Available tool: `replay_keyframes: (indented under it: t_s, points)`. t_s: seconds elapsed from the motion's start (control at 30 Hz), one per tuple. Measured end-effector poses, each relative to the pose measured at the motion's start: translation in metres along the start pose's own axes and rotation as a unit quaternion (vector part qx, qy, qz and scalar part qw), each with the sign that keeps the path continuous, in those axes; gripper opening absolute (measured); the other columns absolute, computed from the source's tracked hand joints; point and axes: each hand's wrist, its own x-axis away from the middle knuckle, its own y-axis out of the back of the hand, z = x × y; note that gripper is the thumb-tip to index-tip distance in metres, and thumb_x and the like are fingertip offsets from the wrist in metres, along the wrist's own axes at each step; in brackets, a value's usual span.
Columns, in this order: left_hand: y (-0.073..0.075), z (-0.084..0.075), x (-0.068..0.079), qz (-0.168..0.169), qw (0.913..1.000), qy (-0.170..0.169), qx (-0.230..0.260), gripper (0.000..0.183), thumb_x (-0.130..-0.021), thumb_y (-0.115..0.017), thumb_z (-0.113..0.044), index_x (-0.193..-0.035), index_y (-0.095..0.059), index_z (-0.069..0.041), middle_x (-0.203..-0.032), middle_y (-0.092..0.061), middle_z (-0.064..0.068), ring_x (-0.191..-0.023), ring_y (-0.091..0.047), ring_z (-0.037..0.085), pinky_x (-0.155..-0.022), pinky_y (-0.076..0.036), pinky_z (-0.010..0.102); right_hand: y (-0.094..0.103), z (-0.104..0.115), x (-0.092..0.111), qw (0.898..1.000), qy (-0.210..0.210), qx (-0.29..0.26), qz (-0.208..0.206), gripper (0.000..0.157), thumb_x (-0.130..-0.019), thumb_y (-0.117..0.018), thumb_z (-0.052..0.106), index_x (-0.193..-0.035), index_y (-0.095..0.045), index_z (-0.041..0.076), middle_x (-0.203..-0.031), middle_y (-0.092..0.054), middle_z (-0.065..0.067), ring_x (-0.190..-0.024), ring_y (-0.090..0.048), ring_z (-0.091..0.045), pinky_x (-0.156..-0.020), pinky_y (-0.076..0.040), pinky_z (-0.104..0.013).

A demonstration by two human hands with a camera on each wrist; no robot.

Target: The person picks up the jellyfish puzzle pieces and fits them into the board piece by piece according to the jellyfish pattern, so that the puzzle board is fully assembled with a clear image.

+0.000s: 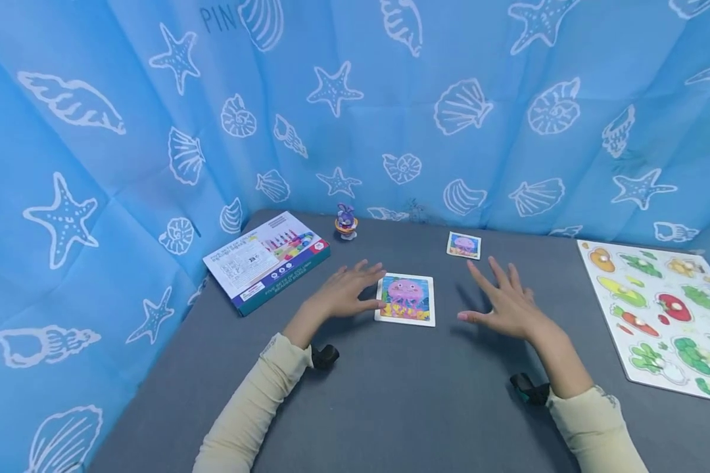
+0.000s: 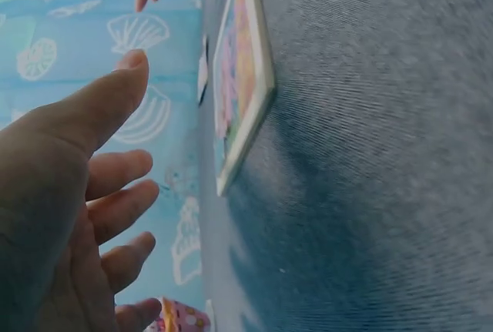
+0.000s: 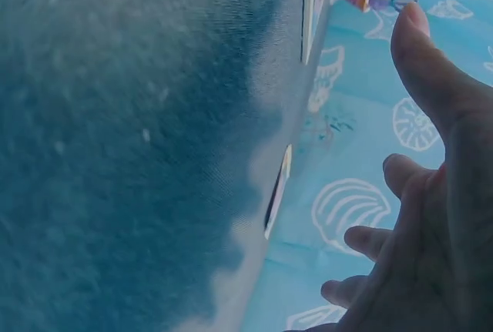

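Observation:
A square jellyfish picture puzzle (image 1: 405,299) with a white border lies flat on the grey table, between the two hands. My left hand (image 1: 348,292) hovers at its left edge, fingers spread and holding nothing; the thumb overlaps the border in the head view. To the right of the puzzle, my right hand (image 1: 503,302) is raised over the table with its fingers spread apart, also holding nothing. Beyond the right fingertips lies a smaller jellyfish card (image 1: 464,246). In the left wrist view the puzzle (image 2: 245,62) shows a thick pale edge beside the left thumb.
A boxed toy set (image 1: 266,259) lies at the back left, with a small purple rabbit figurine (image 1: 346,222) to its right. On the right side is a white vegetable puzzle board (image 1: 665,315). A blue curtain (image 1: 355,131) with shell prints hangs behind the table.

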Motion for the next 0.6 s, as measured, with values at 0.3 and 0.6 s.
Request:
replay_keyframes:
  t_s: [0.3,0.6]
  points:
    - [0.030,0.020,0.003,-0.013,0.9991,0.042,-0.001,0.073,-0.087,-0.052,-0.054,-0.147,-0.024,-0.022,-0.154,-0.017,-0.003,-0.143,-0.009,0.026,-0.113,-0.012,0.054,0.015,0.010,-0.029,1.000,0.014,-0.010,-0.014,0.103,-0.075,-0.059,0.066,-0.149,0.004,0.029,-0.153,0.010,-0.021,-0.135,0.011,-0.053,-0.092,-0.006,-0.079]
    - [0.028,0.021,0.007,-0.025,0.9983,0.044,-0.029,0.089,-0.083,-0.053,-0.061,-0.149,-0.009,-0.023,-0.156,-0.002,-0.001,-0.144,0.000,0.027,-0.112,-0.006,0.059,0.012,0.013,-0.034,1.000,0.010,-0.006,-0.006,0.104,-0.075,-0.057,0.067,-0.148,0.005,0.028,-0.153,0.013,-0.020,-0.134,0.014,-0.052,-0.090,0.000,-0.081]
